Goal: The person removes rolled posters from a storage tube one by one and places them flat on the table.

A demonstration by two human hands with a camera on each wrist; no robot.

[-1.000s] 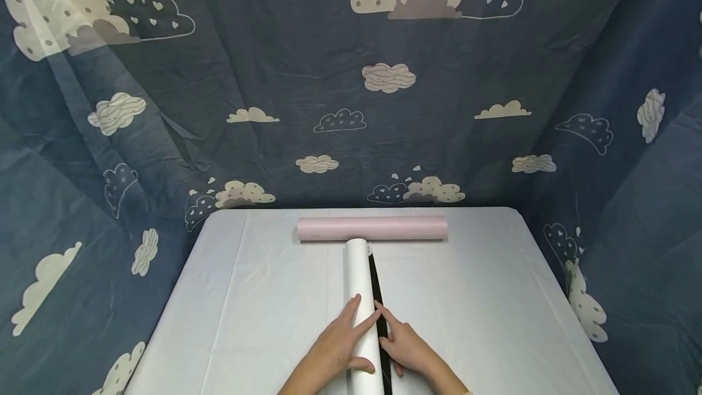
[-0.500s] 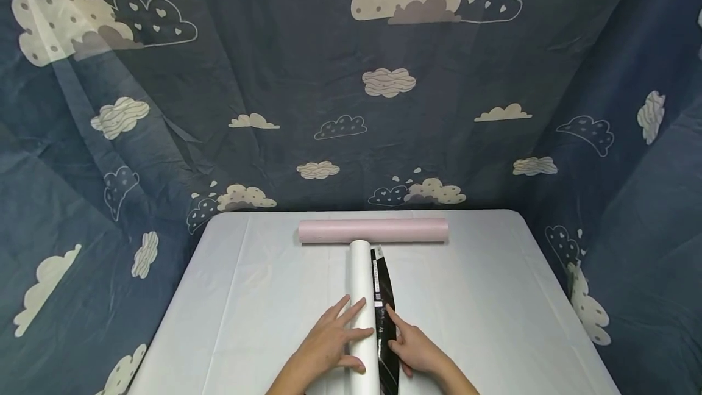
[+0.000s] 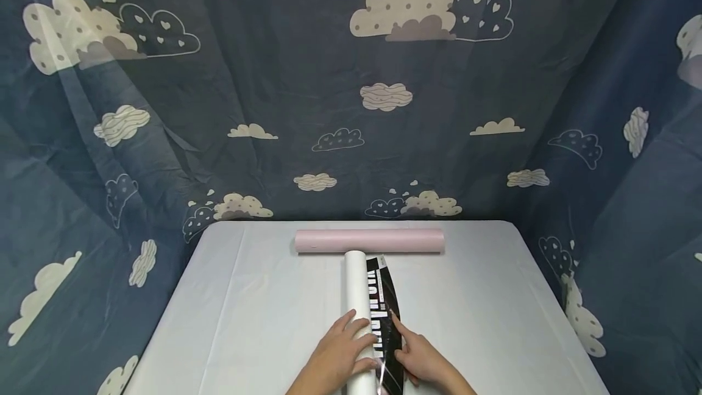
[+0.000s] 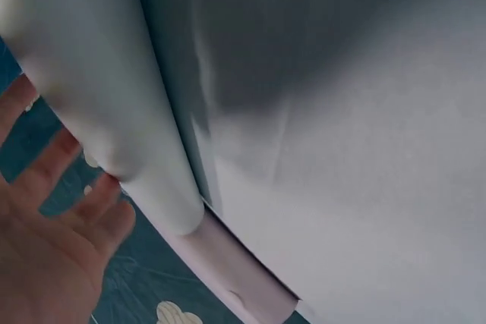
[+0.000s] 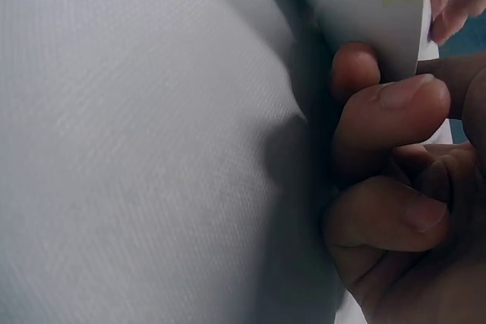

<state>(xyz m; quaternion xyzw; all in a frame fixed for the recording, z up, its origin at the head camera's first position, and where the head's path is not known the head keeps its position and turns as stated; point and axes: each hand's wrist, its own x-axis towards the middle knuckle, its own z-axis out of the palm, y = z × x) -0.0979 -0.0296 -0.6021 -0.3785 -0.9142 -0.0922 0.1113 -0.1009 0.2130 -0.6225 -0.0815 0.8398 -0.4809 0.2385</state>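
A rolled poster [image 3: 355, 285], white on the outside, lies lengthwise on the white table. Along its right side the loose edge stands up, showing a black printed face [image 3: 388, 294] with white lettering. My left hand [image 3: 340, 352] rests on the roll with fingers spread; in the left wrist view those fingers touch the white roll [image 4: 114, 104]. My right hand [image 3: 425, 358] pinches the loose edge, its index finger extended along the print. In the right wrist view the right hand's [image 5: 402, 180] curled fingers are at the poster's white back [image 5: 364, 5].
A pink roll [image 3: 368, 241] lies crosswise near the table's [image 3: 263, 297] far edge, just beyond the poster's far end. Dark blue cloth [image 3: 307, 102] with a cloud pattern hangs behind the table and on both sides.
The right hand has drawn the poster's loose edge rightward, so more of its black face and lettering shows. The left hand stays on the roll, its fingers shifting slightly.
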